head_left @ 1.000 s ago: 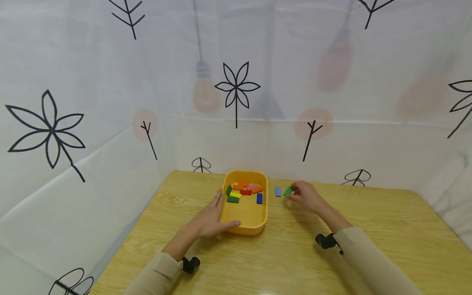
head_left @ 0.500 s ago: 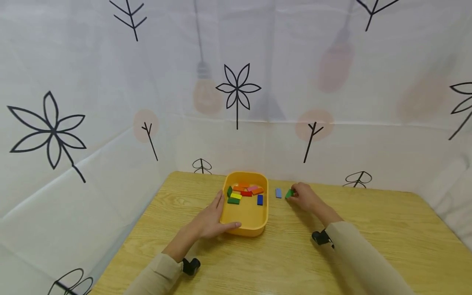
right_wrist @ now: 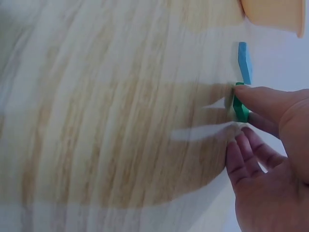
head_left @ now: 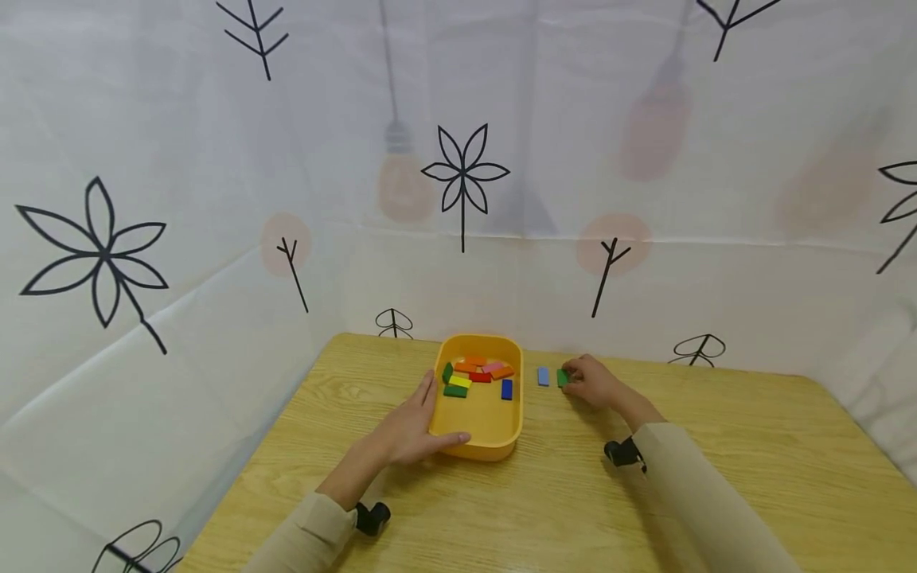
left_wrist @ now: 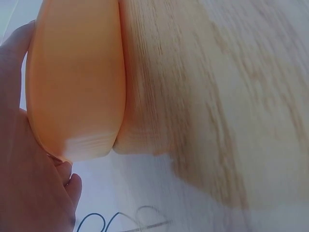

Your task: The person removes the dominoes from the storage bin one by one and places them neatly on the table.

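My left hand (head_left: 408, 426) holds the near left corner of a yellow plastic bin (head_left: 518, 422). Its thumb lies over the near rim, and the fingers run along the left wall. To the right of the bin, my right hand (head_left: 595, 382) pinches a small green block (head_left: 562, 378) at the tabletop. In the right wrist view, the thumb and a finger are on this green block (right_wrist: 240, 108), while the other fingers touch the table. A light blue block (head_left: 543, 376) lies just left of the green one, between it and the bin.
Inside the bin are several coloured blocks, among them a dark blue one (head_left: 506, 389), a red one (head_left: 480, 377) and a yellow one (head_left: 461, 382). The wooden table (head_left: 516, 517) ends at a white patterned cloth (head_left: 344, 159) behind and to the sides.
The green block, tilted in my right hand's fingers before, has come down and turned to lie beside the light blue block. My left hand stays on the bin.
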